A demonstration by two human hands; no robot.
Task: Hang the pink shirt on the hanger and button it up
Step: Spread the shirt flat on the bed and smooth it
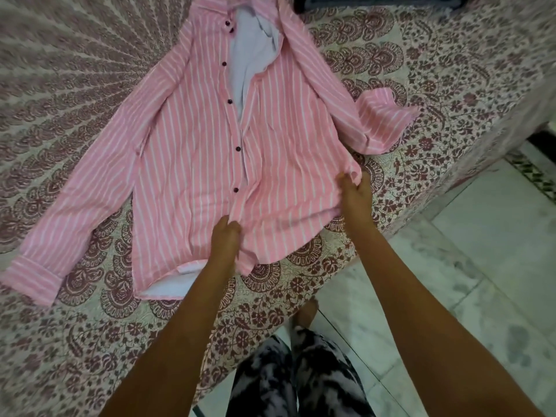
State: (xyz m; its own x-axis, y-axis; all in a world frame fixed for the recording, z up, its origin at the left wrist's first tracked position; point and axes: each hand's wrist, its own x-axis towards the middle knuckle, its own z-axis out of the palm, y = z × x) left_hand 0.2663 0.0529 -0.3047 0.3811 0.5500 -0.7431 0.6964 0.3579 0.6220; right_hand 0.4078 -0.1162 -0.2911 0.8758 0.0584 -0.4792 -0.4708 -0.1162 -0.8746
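Note:
A pink shirt with white stripes lies front-up and spread out on the bed, its front partly apart at the top so the pale inside shows. Dark buttons run down the placket. My left hand grips the lower front edge of the shirt near the hem. At the shirt's right side seam, my right hand pinches the fabric. The left sleeve stretches toward the near left; the right sleeve is folded beside the body. No hanger is in view.
The bed carries a cream and maroon paisley bedspread. Its edge runs diagonally at the right, with a pale marble floor beyond. My legs in dark patterned trousers and a bare foot stand by the bed. A dark object sits at the far edge.

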